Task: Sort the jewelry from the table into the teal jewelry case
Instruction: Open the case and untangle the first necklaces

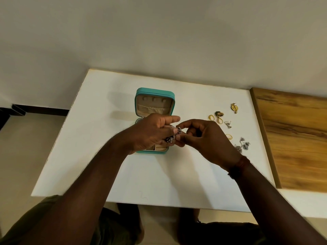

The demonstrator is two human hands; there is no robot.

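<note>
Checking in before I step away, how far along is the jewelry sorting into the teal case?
Done: the teal case stands open; the hands hide most of its tray, so what is stored cannot be told. In hand: left hand and right hand pinch a silver beaded piece above the case. Left: gold rings, gold earrings, a triangle earring and silver earrings lie on the table.

Wood-grain board point(297, 138) at right; pale wall point(159, 32) behind; dark skirting point(44, 109) far left.
</note>
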